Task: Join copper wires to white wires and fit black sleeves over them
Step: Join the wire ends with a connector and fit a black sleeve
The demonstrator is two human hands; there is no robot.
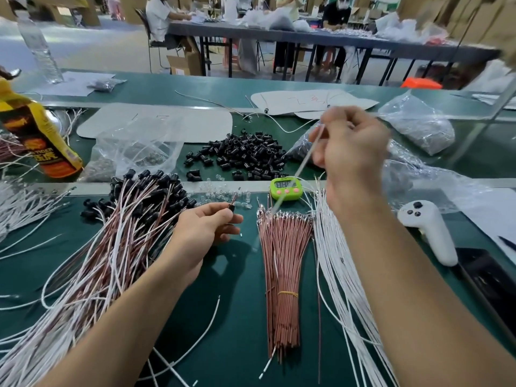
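My forearms are reaching in from the near edge over the green mat [240, 317]. My left hand [203, 230] is pinching a black sleeve [230, 208] between thumb and fingertips, a short copper end sticking up out of it. My right hand [349, 152] is raised farther off, fingers closed on a white wire [301, 166] that is slanting down toward the copper bundle [282, 263], tied with a yellow band. White wires [343, 275] are fanning out just right of that bundle. Finished pairs [111, 247] are piling up at left, loose sleeves [245, 155] are lying beyond, and a green timer [286, 187] is sitting between my hands.
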